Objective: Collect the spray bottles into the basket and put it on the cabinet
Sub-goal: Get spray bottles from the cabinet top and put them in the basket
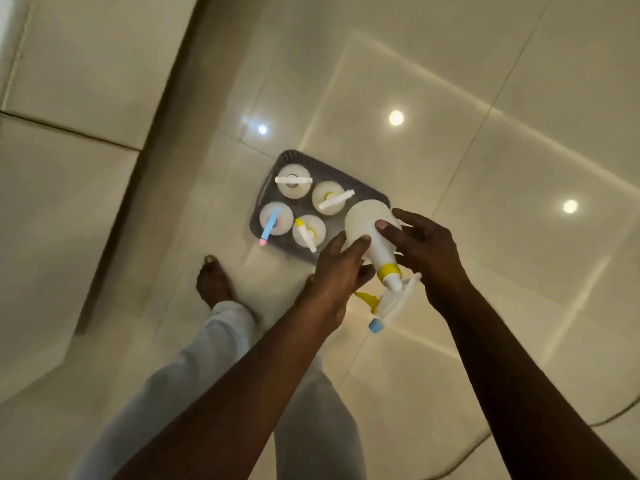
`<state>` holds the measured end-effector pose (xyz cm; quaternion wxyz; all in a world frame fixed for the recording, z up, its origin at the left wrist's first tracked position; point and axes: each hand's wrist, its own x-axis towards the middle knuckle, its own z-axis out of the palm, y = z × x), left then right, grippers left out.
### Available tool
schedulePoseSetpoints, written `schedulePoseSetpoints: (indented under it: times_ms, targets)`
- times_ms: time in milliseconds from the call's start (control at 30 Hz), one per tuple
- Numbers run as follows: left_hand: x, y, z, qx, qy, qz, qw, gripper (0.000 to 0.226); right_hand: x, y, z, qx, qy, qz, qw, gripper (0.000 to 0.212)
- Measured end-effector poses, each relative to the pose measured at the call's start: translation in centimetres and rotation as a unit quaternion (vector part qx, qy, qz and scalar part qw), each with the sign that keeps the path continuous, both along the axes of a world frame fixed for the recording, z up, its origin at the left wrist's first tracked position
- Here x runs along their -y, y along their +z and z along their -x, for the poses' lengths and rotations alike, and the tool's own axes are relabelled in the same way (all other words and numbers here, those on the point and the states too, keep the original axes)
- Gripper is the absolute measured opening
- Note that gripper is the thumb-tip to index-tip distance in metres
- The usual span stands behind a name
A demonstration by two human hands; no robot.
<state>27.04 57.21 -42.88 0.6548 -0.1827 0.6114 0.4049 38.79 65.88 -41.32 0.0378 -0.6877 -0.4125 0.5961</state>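
Note:
A dark grey basket [320, 165] sits on the glossy tiled floor below me. Several white spray bottles stand upright inside it, one with a blue trigger head [270, 224] and one with a yellow-tipped head [305, 233]. Above the basket's right end I hold another white spray bottle [367, 221], tipped over with its base pointing away and its yellow collar and blue nozzle toward me. My left hand [337, 271] grips its body from the left. My right hand [426, 251] holds it from the right, thumb on the body.
My bare left foot [213, 280] stands on the tiles just left of the basket, trouser legs below. A cream cabinet or wall face [79, 98] runs along the left side. Ceiling lights reflect in the floor tiles to the right.

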Motion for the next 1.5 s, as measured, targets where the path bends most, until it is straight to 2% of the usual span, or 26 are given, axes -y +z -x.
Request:
schedulePoseSetpoints:
  times_ms: [200,433,567,800,900,967,1100,1233,1367,1433,1500]
  targets:
    - [0.6,-8.9,-4.2,0.019,0.045,0.043,0.998,0.047,-1.5,-9.1,-1.8,0.034,0.076,0.051,0.995,0.061]
    - [-0.8,-19.2,-5.8,-0.012,0.047,0.057,0.997,0.051,-4.7,-18.5,-1.5,0.066,0.156,0.065,0.983,0.048]
    - [-1.9,-24.1,-5.9,-0.002,0.061,0.075,0.995,0.054,-6.2,-21.9,-0.5,0.071,0.165,0.085,0.980,0.038]
    - [-2.4,-28.2,-6.2,-0.011,0.086,0.096,0.992,0.054,-7.1,-24.9,0.7,0.087,0.237,0.097,0.963,0.042]
    - [-3.2,-28.9,-6.0,-0.021,0.103,0.096,0.990,0.055,-7.8,-25.6,1.1,0.093,0.252,0.081,0.960,0.043]
    - [-3.8,-29.5,-5.8,-0.029,0.110,0.096,0.989,0.052,-8.2,-25.8,1.2,0.095,0.223,0.086,0.966,0.043]
    - [-4.3,-29.6,-5.4,0.013,0.133,0.077,0.988,0.022,-8.6,-26.1,1.2,0.098,0.181,0.101,0.973,0.039]
    - [-3.9,-28.0,-5.3,0.040,0.172,0.098,0.979,0.041,-8.3,-25.7,0.8,0.111,0.163,0.109,0.974,0.030]
    - [-2.4,-23.9,-5.4,0.048,0.119,0.106,0.986,0.017,-7.8,-22.8,0.2,0.104,0.151,0.090,0.979,0.009]
    - [-1.2,-20.7,-5.7,0.063,0.071,0.113,0.989,0.019,-7.0,-20.1,-0.5,0.123,0.152,0.082,0.977,0.002]
    - [0.0,-16.9,-5.7,0.071,0.005,0.122,0.990,0.019,-5.7,-16.8,-1.1,0.136,0.140,0.078,0.978,0.006]
